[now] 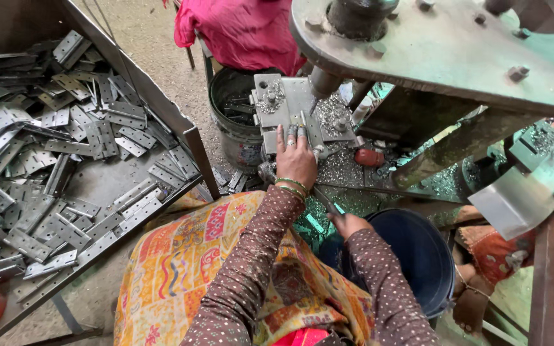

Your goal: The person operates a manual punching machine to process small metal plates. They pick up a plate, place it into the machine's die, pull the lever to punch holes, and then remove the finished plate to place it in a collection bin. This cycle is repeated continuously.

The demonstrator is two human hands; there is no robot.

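Note:
My left hand [296, 159] reaches forward onto the grey die block [270, 102] of a metal press. Its fingertips rest on a small metal strip [303, 120] under the round ram [323, 82]. Rings and green bangles show on this hand and wrist. My right hand [349, 223] is lower, over my lap beside a blue bucket, with its fingers closed around a thin metal rod [324, 200] that slants up toward the die. Both sleeves are brown with dots.
A big metal tray [190, 138] on the left holds several perforated metal plates [65, 147]. A black bucket [237, 125] stands behind the die, a blue bucket [421, 256] at my right. The press's heavy frame [444, 51] overhangs. Another person in red cloth [245, 29] sits beyond.

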